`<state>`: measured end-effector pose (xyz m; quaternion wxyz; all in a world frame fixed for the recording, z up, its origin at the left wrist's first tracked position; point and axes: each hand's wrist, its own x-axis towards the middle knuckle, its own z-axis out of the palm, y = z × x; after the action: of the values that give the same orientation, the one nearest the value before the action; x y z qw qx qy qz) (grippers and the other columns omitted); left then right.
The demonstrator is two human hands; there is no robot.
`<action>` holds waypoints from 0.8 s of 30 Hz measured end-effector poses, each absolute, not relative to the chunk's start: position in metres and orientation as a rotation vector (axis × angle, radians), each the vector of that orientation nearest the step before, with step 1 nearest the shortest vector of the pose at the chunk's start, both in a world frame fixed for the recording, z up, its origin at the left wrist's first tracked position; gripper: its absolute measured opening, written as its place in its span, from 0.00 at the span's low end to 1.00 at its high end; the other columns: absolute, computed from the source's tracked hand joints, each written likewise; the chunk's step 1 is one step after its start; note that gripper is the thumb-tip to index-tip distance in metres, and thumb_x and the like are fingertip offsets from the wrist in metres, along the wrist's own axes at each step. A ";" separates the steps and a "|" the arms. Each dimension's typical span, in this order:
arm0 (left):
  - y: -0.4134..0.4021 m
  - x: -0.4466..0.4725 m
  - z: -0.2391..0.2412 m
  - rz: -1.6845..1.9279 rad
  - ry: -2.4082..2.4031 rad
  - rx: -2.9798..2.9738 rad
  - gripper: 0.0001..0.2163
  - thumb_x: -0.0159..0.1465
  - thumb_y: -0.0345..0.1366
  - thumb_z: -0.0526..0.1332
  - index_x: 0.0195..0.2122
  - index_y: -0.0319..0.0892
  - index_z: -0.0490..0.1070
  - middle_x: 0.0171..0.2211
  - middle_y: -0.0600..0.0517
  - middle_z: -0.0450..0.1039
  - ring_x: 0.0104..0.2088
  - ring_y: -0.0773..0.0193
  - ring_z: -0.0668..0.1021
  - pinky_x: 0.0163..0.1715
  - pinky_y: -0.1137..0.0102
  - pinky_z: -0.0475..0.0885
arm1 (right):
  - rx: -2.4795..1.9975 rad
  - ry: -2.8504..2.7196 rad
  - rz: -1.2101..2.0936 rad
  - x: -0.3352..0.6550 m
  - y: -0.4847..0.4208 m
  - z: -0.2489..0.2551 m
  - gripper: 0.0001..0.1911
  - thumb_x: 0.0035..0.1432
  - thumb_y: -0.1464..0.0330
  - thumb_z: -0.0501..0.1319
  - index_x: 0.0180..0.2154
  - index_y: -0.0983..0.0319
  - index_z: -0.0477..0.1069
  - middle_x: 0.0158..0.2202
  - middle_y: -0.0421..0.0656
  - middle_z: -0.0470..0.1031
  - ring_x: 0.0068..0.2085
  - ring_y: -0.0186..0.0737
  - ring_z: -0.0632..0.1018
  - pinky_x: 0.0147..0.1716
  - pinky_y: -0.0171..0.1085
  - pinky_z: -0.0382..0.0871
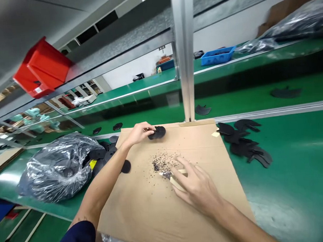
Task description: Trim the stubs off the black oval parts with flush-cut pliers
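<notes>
Near the top edge of a cardboard sheet (144,207), my left hand (138,134) pinches a flat, rounded black foam-like piece (157,132). My right hand (198,185) hovers over the middle of the sheet with its fingers spread. Beneath those fingers lies a small tool with cream handles (176,184) and a metal tip. It is partly covered by the hand, and I cannot tell its exact kind or whether the fingers touch it. Small black scraps (160,162) are scattered around the tool's tip.
Left of the sheet, a clear plastic bag (59,168) holds black pieces, with more spilling beside it. Curved black pieces (244,142) lie in a pile on the green bench (293,186) at right. A metal post (184,55) rises behind the sheet. A red bin (41,69) sits upper left.
</notes>
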<state>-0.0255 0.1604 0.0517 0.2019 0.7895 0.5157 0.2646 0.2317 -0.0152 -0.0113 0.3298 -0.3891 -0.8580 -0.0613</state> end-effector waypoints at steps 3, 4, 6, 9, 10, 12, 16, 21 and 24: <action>0.208 -0.019 0.041 0.804 1.616 2.166 0.03 0.58 0.30 0.65 0.31 0.42 0.80 0.36 0.46 0.80 0.40 0.55 0.78 0.47 0.63 0.73 | -1.034 -2.295 -0.092 0.232 -0.020 -0.014 0.18 0.59 0.68 0.66 0.51 0.62 0.73 0.59 0.58 0.74 0.51 0.50 0.79 0.47 0.44 0.74; 0.220 -0.017 0.037 0.819 1.647 2.150 0.04 0.57 0.29 0.65 0.30 0.42 0.79 0.35 0.46 0.79 0.40 0.54 0.78 0.48 0.62 0.72 | -1.039 -2.305 -0.068 0.232 -0.021 -0.014 0.18 0.59 0.67 0.66 0.51 0.62 0.73 0.59 0.58 0.74 0.51 0.50 0.79 0.48 0.44 0.74; 0.239 -0.016 0.030 0.828 1.713 2.113 0.04 0.55 0.28 0.64 0.28 0.43 0.78 0.34 0.46 0.79 0.41 0.53 0.78 0.50 0.60 0.72 | -1.050 -2.328 -0.014 0.232 -0.024 -0.014 0.18 0.60 0.66 0.66 0.51 0.61 0.73 0.59 0.56 0.74 0.52 0.49 0.79 0.49 0.44 0.73; 0.256 -0.021 0.025 0.776 1.771 2.058 0.07 0.50 0.25 0.64 0.22 0.44 0.75 0.28 0.49 0.78 0.42 0.50 0.79 0.53 0.59 0.72 | -1.084 -2.359 0.066 0.232 -0.027 -0.013 0.18 0.61 0.64 0.66 0.52 0.61 0.72 0.59 0.55 0.74 0.53 0.49 0.77 0.51 0.44 0.72; 0.260 -0.022 0.026 0.751 1.776 2.043 0.08 0.48 0.24 0.64 0.21 0.45 0.74 0.26 0.50 0.77 0.42 0.50 0.80 0.54 0.59 0.71 | -1.096 -2.367 0.091 0.232 -0.028 -0.013 0.19 0.61 0.64 0.66 0.52 0.61 0.71 0.59 0.55 0.74 0.54 0.49 0.77 0.51 0.44 0.71; 0.272 -0.022 0.027 0.710 1.766 2.022 0.09 0.46 0.23 0.64 0.18 0.46 0.73 0.23 0.51 0.76 0.42 0.49 0.80 0.55 0.59 0.71 | -1.112 -2.384 0.143 0.233 -0.029 -0.011 0.19 0.62 0.63 0.65 0.53 0.61 0.70 0.59 0.55 0.74 0.55 0.49 0.76 0.50 0.44 0.71; 0.296 0.011 0.022 0.701 1.618 2.014 0.07 0.49 0.24 0.65 0.20 0.44 0.74 0.26 0.49 0.78 0.44 0.47 0.80 0.57 0.57 0.69 | -1.111 -2.410 0.197 0.232 -0.030 -0.008 0.19 0.65 0.62 0.63 0.54 0.63 0.69 0.57 0.53 0.75 0.51 0.49 0.76 0.48 0.44 0.70; 0.315 0.106 -0.003 0.708 1.229 1.988 0.04 0.56 0.29 0.67 0.34 0.40 0.78 0.38 0.47 0.81 0.45 0.54 0.80 0.54 0.61 0.73 | -1.039 -2.497 0.231 0.232 -0.029 -0.006 0.20 0.65 0.62 0.63 0.55 0.64 0.69 0.51 0.50 0.78 0.47 0.46 0.76 0.43 0.43 0.69; 0.319 0.153 -0.012 0.711 1.027 1.917 0.11 0.54 0.28 0.69 0.39 0.40 0.78 0.43 0.47 0.81 0.47 0.55 0.79 0.54 0.63 0.73 | -0.992 -2.531 0.229 0.233 -0.028 -0.006 0.17 0.66 0.63 0.61 0.54 0.64 0.69 0.50 0.48 0.78 0.46 0.45 0.76 0.41 0.42 0.67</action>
<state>0.1526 0.3194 -0.0125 0.4141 0.7626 0.4086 0.2828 0.2330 -0.0282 -0.0056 0.2051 -0.3557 -0.9081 0.0821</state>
